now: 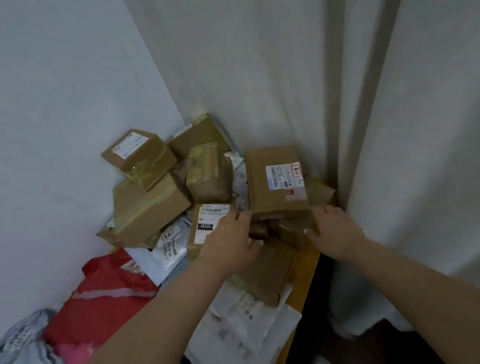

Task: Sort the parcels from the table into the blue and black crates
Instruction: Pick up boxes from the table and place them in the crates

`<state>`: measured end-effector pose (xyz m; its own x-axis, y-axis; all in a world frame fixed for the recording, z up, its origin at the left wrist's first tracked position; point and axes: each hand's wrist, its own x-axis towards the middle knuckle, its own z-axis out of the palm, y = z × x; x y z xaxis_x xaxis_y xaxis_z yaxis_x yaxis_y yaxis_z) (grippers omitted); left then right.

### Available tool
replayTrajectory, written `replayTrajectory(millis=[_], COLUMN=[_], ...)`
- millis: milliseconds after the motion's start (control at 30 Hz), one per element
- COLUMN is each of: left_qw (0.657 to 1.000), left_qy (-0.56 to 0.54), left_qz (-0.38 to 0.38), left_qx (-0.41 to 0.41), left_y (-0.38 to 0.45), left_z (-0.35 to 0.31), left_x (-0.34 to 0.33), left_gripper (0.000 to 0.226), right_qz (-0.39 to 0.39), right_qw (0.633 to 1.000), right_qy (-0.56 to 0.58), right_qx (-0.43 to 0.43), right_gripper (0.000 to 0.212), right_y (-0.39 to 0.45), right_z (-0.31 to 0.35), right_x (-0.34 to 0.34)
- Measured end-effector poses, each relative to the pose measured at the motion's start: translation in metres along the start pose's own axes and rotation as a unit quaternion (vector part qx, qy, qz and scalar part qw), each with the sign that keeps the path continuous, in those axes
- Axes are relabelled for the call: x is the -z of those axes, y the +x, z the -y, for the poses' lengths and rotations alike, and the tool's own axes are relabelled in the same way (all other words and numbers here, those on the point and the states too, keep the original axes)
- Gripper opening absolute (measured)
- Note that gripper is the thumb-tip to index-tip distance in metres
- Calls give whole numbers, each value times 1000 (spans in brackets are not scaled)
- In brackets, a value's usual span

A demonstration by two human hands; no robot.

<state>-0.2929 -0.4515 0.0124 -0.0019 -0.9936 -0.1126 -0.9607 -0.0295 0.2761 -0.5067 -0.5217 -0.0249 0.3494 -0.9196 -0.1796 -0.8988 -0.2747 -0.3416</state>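
Observation:
A heap of parcels fills the table corner against the wall. On its right side a brown cardboard box (275, 178) with a white label stands tilted up. My left hand (233, 239) reaches to the box's lower left corner and its fingertips touch it. My right hand (332, 228) touches the lower right corner, fingers fairly straight. A smaller dark brown parcel (291, 229) lies between my two thumbs, under the box. Neither the blue nor the black crate is in view.
Several taped brown boxes (147, 209) are piled at the back left. A red mailer bag (103, 300), grey bags (18, 362) and white mailers (242, 329) lie nearer me. The wooden table edge (305, 281) runs on the right, beside a white curtain (420, 133).

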Motion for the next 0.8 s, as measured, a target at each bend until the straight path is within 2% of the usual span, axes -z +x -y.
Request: replayTrajectory(millis=[133, 300, 467, 667, 733, 800], left_qw=[998, 986, 962, 938, 921, 892], left_qy=[-47, -110, -177, -226, -290, -367], left_qz=[2, -7, -29, -9, -4, -23], left_qx=[42, 126, 206, 262, 260, 264], left_y=[60, 114, 145, 161, 160, 157], left_z=[-13, -16, -9, 1, -2, -11], left_x=[-10, -30, -44, -60, -63, -62], left_gripper=[55, 73, 81, 75, 75, 71], right_qz=[-5, -24, -27, -21, -29, -41], right_qw=[998, 996, 995, 994, 993, 985], right_qy=[57, 88, 100, 104, 113, 169], right_qx=[-19, -5, -4, 16, 23, 19], right_gripper=[53, 51, 64, 62, 63, 68], right_y=[58, 111, 139, 155, 154, 152], right_z=[-29, -47, -51, -57, -58, -54], right_x=[2, -9, -26, -43, -47, -49])
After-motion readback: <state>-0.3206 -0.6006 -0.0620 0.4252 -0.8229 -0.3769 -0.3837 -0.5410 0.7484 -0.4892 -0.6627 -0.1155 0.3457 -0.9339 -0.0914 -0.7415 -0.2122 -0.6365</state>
